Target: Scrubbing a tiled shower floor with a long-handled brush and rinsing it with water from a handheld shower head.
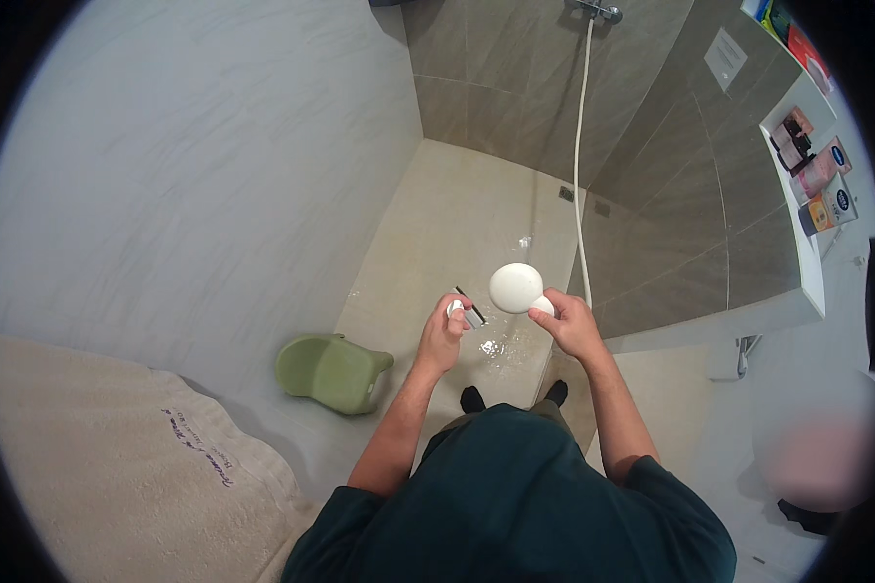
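My right hand (570, 324) is closed around the handle of a white shower head (516, 288), whose round back faces up towards me. A white hose (578, 146) runs from the chrome mixer tap (596, 10) on the far wall down behind that hand. In my left hand (441, 335) is a small white tool with a flat head and a dark edge (474, 315), perhaps a small squeegee; its handle is mostly covered by my fingers. The two held things are a little apart. Beneath them, wet patches (494, 347) shine on the beige shower floor (437, 240).
A green plastic child's seat or stool (332, 373) stands on the floor at the left. A beige towel (117, 452) with writing hangs at lower left. The white shelf (793, 226) at right holds several tubes and bottles (820, 171). A small drain (566, 193) lies near the far corner.
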